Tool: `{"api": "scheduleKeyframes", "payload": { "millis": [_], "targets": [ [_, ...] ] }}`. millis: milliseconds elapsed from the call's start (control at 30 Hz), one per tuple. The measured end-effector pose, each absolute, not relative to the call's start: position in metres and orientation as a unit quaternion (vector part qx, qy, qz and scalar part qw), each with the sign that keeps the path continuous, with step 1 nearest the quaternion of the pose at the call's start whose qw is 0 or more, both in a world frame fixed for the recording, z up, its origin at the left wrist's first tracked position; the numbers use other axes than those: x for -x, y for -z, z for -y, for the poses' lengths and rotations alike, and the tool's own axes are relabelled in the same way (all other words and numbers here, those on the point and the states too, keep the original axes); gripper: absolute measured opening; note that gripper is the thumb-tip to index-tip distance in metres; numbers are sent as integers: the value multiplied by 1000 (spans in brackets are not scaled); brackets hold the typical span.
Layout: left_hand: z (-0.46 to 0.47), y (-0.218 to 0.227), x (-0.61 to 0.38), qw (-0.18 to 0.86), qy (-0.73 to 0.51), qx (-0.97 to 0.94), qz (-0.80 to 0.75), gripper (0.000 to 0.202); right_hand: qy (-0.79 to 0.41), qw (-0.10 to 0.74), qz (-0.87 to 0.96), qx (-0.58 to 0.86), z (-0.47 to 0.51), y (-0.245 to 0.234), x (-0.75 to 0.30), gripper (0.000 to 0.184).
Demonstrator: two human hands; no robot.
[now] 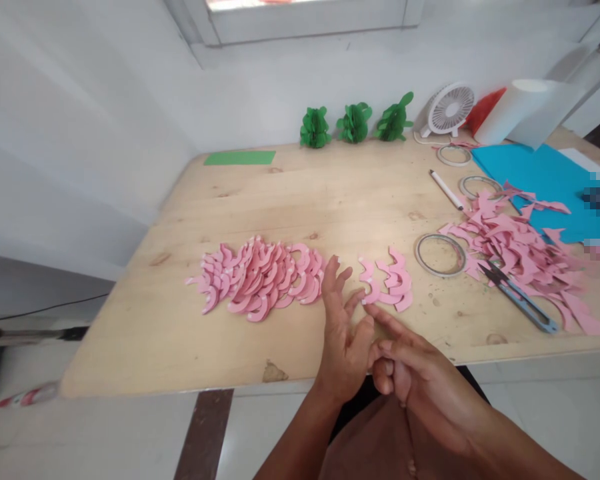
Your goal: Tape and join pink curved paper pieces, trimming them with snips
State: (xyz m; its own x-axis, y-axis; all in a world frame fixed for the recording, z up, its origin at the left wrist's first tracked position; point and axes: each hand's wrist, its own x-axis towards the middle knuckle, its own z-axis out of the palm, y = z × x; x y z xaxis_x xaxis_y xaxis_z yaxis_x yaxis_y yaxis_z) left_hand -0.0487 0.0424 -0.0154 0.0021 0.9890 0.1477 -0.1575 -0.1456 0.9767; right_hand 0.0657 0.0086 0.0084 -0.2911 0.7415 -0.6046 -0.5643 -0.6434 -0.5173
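My left hand [341, 343] is over the front of the table with its fingers apart, one fingertip beside a curved pink paper piece [373, 291] with white tips. My right hand [420, 373] meets it from the right. Its index finger stretches toward the same piece, while the thumb and other fingers are curled together; anything between them is hidden. I cannot tell whether the piece is lifted or lies flat. Just right of it are several wavy pink paper pieces [397, 280]. Left of my hands lies a large heap of pink paper arcs [267, 277], many with small white ends.
Pink scraps [520, 240], blue-handled thread snips [525, 303], a tape roll [440, 255] and a pen [446, 190] lie right. Behind them are blue sheets [535, 173] and a white fan [450, 110]. Green paper figures [354, 123] and a green strip [240, 158] are along the back.
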Motion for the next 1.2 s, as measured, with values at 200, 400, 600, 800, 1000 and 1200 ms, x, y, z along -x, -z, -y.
{"api": "scheduleKeyframes", "payload": {
  "millis": [200, 400, 600, 800, 1000, 1200],
  "targets": [
    [-42, 16, 49, 499, -572, -498, -418, 73, -797, 403, 109, 437, -9, -10, -66, 57],
    [-42, 17, 48, 504, -575, -493, -415, 72, -799, 398, 113, 437, -10, -11, -66, 58],
    [-42, 18, 49, 503, -578, -491, -415, 69, -799, 399, 115, 436, -13, -10, -67, 57],
    [-43, 17, 49, 503, -575, -496, -412, 71, -799, 398, 115, 436, -13, -10, -66, 58],
    [-43, 18, 49, 502, -574, -500, -411, 74, -801, 395, 115, 435, -12, -10, -66, 58],
    [-44, 19, 49, 503, -581, -491, -411, 74, -799, 401, 119, 433, -12, -7, -67, 58]
  ]
}}
